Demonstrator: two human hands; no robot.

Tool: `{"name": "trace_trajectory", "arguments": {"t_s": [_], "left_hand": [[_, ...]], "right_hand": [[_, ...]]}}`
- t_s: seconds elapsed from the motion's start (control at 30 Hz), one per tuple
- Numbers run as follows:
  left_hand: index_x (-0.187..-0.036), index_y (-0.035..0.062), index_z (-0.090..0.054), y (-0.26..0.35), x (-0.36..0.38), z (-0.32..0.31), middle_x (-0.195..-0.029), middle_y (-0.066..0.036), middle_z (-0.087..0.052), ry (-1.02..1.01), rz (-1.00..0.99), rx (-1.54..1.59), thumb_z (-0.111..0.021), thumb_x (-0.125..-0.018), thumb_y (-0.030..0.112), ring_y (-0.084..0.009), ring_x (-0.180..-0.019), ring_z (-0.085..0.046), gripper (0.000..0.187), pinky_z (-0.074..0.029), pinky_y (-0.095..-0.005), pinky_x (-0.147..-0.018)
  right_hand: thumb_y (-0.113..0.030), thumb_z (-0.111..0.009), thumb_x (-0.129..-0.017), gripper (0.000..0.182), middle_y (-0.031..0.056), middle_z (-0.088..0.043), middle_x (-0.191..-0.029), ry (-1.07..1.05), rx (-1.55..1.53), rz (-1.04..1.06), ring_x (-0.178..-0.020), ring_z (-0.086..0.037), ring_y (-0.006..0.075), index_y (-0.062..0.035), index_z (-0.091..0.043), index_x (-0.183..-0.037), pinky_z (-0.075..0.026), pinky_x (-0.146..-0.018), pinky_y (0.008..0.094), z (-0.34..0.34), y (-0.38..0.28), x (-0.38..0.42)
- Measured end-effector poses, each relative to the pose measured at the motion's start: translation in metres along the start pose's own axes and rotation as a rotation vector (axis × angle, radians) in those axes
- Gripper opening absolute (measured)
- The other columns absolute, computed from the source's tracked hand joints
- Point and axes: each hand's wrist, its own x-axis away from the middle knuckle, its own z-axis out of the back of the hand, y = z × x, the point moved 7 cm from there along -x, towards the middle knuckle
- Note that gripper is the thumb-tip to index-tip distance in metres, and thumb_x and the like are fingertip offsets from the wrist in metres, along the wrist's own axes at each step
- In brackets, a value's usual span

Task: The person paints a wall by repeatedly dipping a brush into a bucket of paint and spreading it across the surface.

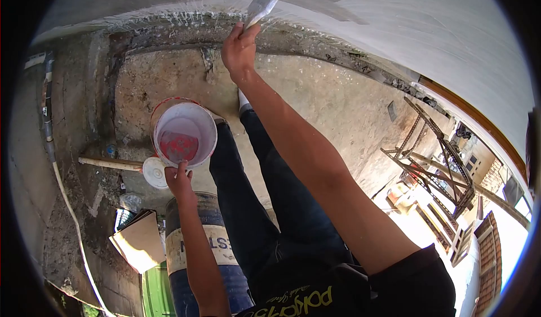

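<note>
Jutting beyond the right hand (239, 51), paintbrush (263, 6)

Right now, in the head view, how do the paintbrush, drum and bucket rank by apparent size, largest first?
1. Drum, though partly hidden by the left arm
2. Bucket, in the left hand
3. Paintbrush

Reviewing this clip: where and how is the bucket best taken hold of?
Probably by the rim nearest the body, coming from the wearer's side, where the left hand already has it. The bucket turns its round, open mouth toward the camera, so that edge is within easy reach.
</note>
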Motion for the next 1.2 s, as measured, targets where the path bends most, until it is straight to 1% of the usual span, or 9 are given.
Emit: {"name": "trace_trajectory", "arguments": {"t_s": [0.1, 0.3, 0.37, 0.57, 0.6, 0.7, 0.77, 0.97, 1.2], "left_hand": [[-0.087, 0.0115, -0.039, 0.000, -0.003, 0.000, -0.094, -0.003, -0.049, -0.022, -0.003, -0.005, -0.069, -0.080, 0.016, -0.0156, -0.088, -0.051, 0.031, -0.046, -0.0350, -0.081], [-0.089, 0.0115, -0.040, 0.002, -0.007, 0.000, -0.096, -0.004, -0.050, -0.051, 0.000, 0.013, -0.068, -0.081, 0.015, -0.0150, -0.088, -0.051, 0.030, -0.045, -0.0345, -0.082], [-0.089, 0.0114, -0.040, 0.005, -0.009, 0.000, -0.095, -0.004, -0.049, -0.062, -0.008, 0.023, -0.069, -0.080, 0.015, -0.0150, -0.087, -0.050, 0.030, -0.045, -0.0344, -0.082], [-0.083, 0.0118, -0.038, 0.003, -0.015, 0.004, -0.091, -0.003, -0.044, -0.054, -0.012, 0.029, -0.069, -0.080, 0.015, -0.0163, -0.089, -0.052, 0.031, -0.048, -0.0373, -0.082], [-0.083, 0.0119, -0.038, 0.005, -0.014, 0.007, -0.090, -0.003, -0.044, -0.047, -0.011, 0.024, -0.069, -0.080, 0.015, -0.0163, -0.088, -0.052, 0.031, -0.048, -0.0370, -0.082], [-0.081, 0.0119, -0.038, -0.001, -0.019, 0.016, -0.088, -0.002, -0.043, -0.025, -0.007, 0.013, -0.069, -0.079, 0.015, -0.0160, -0.087, -0.051, 0.032, -0.048, -0.0362, -0.080], [-0.081, 0.0119, -0.037, -0.005, -0.023, 0.026, -0.088, -0.002, -0.043, -0.009, -0.009, 0.008, -0.070, -0.079, 0.015, -0.0158, -0.086, -0.050, 0.033, -0.049, -0.0355, -0.079], [-0.081, 0.0118, -0.037, -0.001, -0.027, 0.048, -0.087, -0.003, -0.045, 0.010, -0.037, -0.022, -0.070, -0.080, 0.015, -0.0156, -0.084, -0.051, 0.033, -0.049, -0.0348, -0.077], [-0.082, 0.0121, -0.038, -0.007, -0.042, 0.063, -0.089, -0.003, -0.046, 0.026, -0.063, -0.048, -0.069, -0.080, 0.015, -0.0155, -0.086, -0.050, 0.030, -0.048, -0.0361, -0.083]], "right_hand": [[-0.025, -0.040, -0.100, 0.025, 0.0331, -0.058, -0.077, -0.082, 0.091, 0.040, -0.078, -0.055, 0.0562, -0.0027, -0.031, -0.102, -0.040, -0.067, 0.0579, 0.003, 0.017, -0.002], [-0.032, -0.047, -0.098, 0.029, 0.0287, -0.063, -0.085, -0.032, 0.315, 0.066, -0.084, -0.058, 0.0522, -0.0034, -0.045, -0.098, -0.044, -0.070, 0.0550, 0.103, 0.056, -0.040], [-0.032, -0.048, -0.098, 0.029, 0.0242, -0.062, -0.082, 0.049, 0.370, 0.147, -0.079, -0.061, 0.0461, -0.0032, -0.047, -0.101, -0.045, -0.069, 0.0504, 0.140, 0.073, -0.052], [-0.032, -0.045, -0.098, 0.032, 0.0206, -0.056, -0.082, 0.200, 0.186, -0.112, -0.075, -0.058, 0.0299, 0.0002, -0.047, -0.104, -0.045, -0.071, 0.0427, 0.187, 0.141, -0.076], [-0.034, -0.042, -0.100, 0.030, 0.0081, -0.051, -0.071, 0.228, 0.149, -0.120, -0.050, -0.049, 0.0172, -0.0045, -0.038, -0.105, -0.042, -0.041, 0.0339, 0.183, 0.170, -0.093], [-0.033, -0.042, -0.100, 0.031, 0.0114, -0.053, -0.070, 0.258, 0.247, -0.050, -0.054, -0.056, 0.0208, -0.0025, -0.038, -0.104, -0.045, -0.044, 0.0359, 0.131, 0.153, -0.098], [-0.033, -0.037, -0.100, 0.035, 0.0337, -0.060, -0.098, 0.218, 0.179, -0.138, -0.094, -0.055, 0.0540, 0.0005, -0.042, -0.109, -0.041, -0.080, 0.0556, 0.078, 0.101, -0.070], [-0.031, -0.036, -0.100, 0.030, 0.0362, -0.060, -0.089, 0.033, 0.142, -0.012, -0.088, -0.056, 0.0563, -0.0019, -0.036, -0.107, -0.041, -0.076, 0.0589, -0.043, 0.016, -0.005], [-0.036, -0.041, -0.099, 0.031, 0.0334, -0.062, -0.085, -0.272, 0.398, 0.159, -0.088, -0.057, 0.0537, -0.0056, -0.041, -0.106, -0.042, -0.075, 0.0597, -0.062, 0.040, -0.015]]}}
